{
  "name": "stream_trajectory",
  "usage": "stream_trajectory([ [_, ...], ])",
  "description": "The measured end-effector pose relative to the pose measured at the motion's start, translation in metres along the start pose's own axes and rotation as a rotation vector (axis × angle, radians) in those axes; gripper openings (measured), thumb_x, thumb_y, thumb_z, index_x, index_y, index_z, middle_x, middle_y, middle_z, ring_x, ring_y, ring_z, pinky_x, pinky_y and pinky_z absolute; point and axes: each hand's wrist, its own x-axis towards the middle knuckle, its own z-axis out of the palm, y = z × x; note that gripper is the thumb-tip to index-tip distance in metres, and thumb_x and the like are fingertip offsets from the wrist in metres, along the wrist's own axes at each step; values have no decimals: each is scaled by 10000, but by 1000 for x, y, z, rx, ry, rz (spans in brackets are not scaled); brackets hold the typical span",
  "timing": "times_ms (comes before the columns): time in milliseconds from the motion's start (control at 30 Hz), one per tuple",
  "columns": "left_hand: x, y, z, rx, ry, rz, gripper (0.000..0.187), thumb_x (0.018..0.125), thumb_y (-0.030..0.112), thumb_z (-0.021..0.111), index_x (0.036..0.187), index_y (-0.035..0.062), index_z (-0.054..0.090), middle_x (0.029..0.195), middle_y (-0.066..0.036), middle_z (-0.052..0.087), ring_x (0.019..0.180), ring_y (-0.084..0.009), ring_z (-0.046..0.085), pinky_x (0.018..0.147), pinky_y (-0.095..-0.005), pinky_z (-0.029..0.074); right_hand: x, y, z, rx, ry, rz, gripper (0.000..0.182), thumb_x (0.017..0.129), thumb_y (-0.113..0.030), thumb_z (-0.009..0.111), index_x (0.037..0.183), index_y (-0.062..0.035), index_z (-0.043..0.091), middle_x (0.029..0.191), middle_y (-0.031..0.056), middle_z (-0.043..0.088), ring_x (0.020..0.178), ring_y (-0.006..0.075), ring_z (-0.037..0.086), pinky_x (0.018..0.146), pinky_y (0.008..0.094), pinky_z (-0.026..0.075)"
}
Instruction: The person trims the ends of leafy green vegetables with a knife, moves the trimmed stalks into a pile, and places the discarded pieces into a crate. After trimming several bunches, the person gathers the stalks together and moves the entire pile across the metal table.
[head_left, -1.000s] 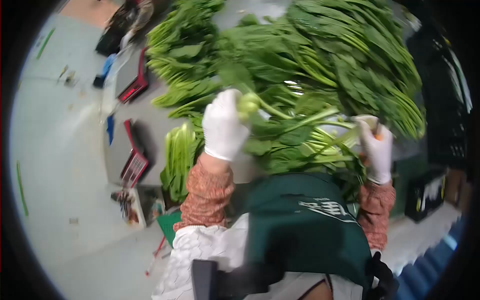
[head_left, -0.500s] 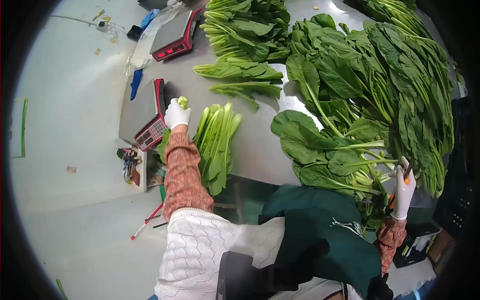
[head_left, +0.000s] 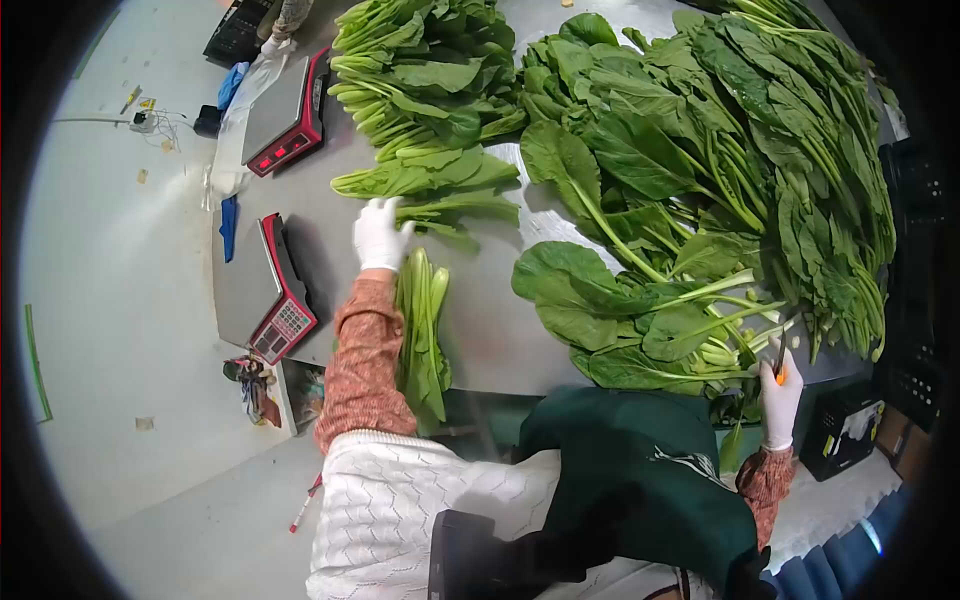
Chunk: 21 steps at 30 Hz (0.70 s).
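Observation:
My left hand (head_left: 381, 238), in a white glove, reaches to the base of a small leafy bunch (head_left: 440, 172) on the metal table. Its thumb stands apart from its fingers, and nothing shows in its grasp. Below and right of it lies a pale-stemmed bunch (head_left: 422, 330), partly behind my forearm. At the right, my gloved right hand (head_left: 781, 395) is closed on a small orange-handled knife (head_left: 780, 372), its dark blade upward. Beside that hand are cut stem ends and loose leafy greens (head_left: 690, 335) at the table's front edge.
Two red-edged scales, one upper (head_left: 290, 115) and one lower (head_left: 275, 300), stand at the left. A large heap of greens (head_left: 740, 130) covers the right side, with stacked bunches (head_left: 430, 70) at the top. Another person's sleeve (head_left: 292, 16) shows at the top left.
My left hand has moved up from beside the lower scale to the small bunch, and the stalks it held no longer show in it. The whole view has shifted.

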Motion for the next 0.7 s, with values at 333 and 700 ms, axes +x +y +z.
stream_trajectory([
  [333,52,-17,-30,115,-103,242,241,742,155,679,976,137,628,882,-97,668,789,-322,665,681,-447,532,-26,11,-2,107,118,84,421,893,57,520,1310,12,560,894,15,642,757,82,601,706,222,467],
  [700,151,-96,-13,-277,-37,56,549,747,93,716,1263,46,536,1145,-142,623,952,-339,636,860,-406,517,-16,-14,24,-64,92,32,398,880,49,568,1275,7,587,841,-9,565,765,55,481,708,210,438],
])
